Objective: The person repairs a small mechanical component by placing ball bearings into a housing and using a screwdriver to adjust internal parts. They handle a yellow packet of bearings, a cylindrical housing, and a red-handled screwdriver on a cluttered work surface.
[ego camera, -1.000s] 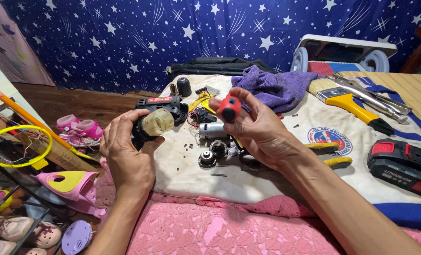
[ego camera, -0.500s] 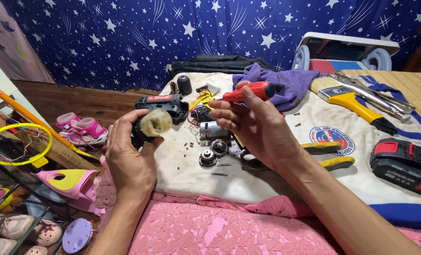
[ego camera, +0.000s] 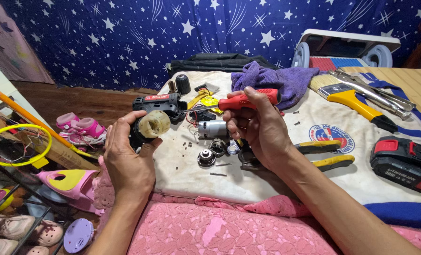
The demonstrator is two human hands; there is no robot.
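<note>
Head view: gearbox in one hand, screwdriver in the other

Left hand (ego camera: 125, 163) closed around drill gearbox (ego camera: 150, 126), held above the white cloth (ego camera: 187, 174) edge — looks stiff, fairly heavy, probably greasy; best gripped round the dark body. Right hand (ego camera: 257, 130) clamps red-handled screwdriver (ego camera: 241, 100), light and rigid, tip pointing toward the gearbox.

The right hand (ego camera: 260, 130) now holds the red-handled screwdriver (ego camera: 248, 99) lying level, its shaft pointing left toward the cream gear housing (ego camera: 154, 123); a second ago the handle stood end-on toward the camera, nearer that housing. The hand's grip now wraps the handle from below, farther to the right of the housing.
</note>
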